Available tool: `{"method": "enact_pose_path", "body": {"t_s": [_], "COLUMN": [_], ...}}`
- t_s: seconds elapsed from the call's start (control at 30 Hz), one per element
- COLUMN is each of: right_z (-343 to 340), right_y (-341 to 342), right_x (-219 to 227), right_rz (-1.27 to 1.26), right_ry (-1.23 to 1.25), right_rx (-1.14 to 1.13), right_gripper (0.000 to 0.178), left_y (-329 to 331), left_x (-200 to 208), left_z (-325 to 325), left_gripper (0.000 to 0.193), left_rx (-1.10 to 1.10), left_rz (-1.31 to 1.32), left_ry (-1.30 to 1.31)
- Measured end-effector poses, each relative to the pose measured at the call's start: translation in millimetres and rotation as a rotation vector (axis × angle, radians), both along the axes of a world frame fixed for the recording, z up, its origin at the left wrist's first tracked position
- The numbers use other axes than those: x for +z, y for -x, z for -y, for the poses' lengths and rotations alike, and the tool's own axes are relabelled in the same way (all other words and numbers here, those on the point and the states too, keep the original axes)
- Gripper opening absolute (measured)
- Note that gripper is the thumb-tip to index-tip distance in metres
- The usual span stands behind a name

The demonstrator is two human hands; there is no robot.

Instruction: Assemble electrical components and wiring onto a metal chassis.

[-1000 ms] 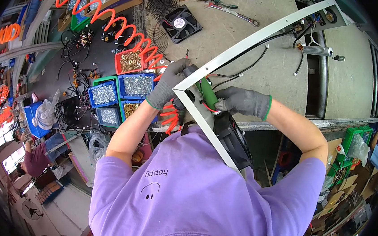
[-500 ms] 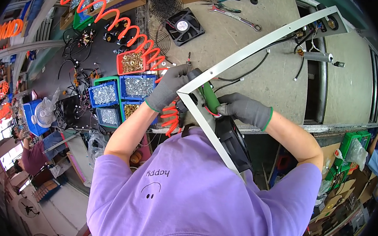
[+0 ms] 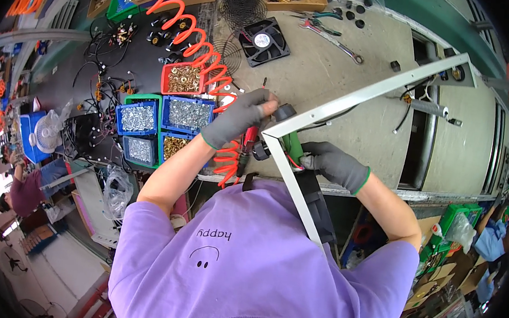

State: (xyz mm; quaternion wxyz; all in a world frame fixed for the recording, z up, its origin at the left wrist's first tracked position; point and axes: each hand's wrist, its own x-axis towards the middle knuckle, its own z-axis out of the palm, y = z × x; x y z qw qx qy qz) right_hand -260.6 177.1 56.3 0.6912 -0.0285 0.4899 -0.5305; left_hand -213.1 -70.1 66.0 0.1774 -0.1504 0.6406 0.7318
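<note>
While left fingers (image 3: 262,99) lie curled, right fingers (image 3: 317,148) (bent) touch a green cylinder (image 3: 293,147).

A white metal frame (image 3: 381,92) masks parts of a green piece (image 3: 292,147) and a black fan (image 3: 319,204), while the gray-gloved right grip (image 3: 336,164) leaves unclear what its fingertips touch. The left grip (image 3: 241,116) obscures one end of a red tool (image 3: 250,135). An orange coiled hose (image 3: 204,33) and cardboard tray (image 3: 295,7) are cropped at top; a co-worker (image 3: 26,192), far left, appears too small for detail.
</note>
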Motion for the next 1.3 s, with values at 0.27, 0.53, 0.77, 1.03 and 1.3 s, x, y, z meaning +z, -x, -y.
{"method": "enact_pose_path", "body": {"t_s": [0.27,0.53,0.77,1.03,1.3], "right_z": [0.6,3.8,0.4,0.3,-4.5], "right_y": [0.8,-5.0,-1.9,-3.9,-6.6], "right_x": [7.5,14.9,16.6,16.3,5.6], "right_rz": [-0.038,0.040,-0.135,-0.187,-0.161], "right_ry": [-0.042,-0.094,-0.123,-0.153,-0.143], "right_rx": [0.002,-0.143,-0.052,-0.039,-0.083], "right_gripper": [0.052,0.055,0.047,0.041,0.050], "left_y": [-1.1,0.3,14.4,34.8,33.3], "left_x": [-5.6,-29.7,-22.4,-2.2,-0.4], "left_z": [6.7,8.2,5.7,19.5,18.7], "left_gripper": [0.025,0.031,0.040,0.038,0.027], "left_rx": [-0.002,-0.161,-0.347,-0.566,-0.547], "left_rz": [-0.092,-0.085,-0.379,-0.255,-0.182], "left_ry": [-0.148,0.045,0.454,0.498,0.276]}}
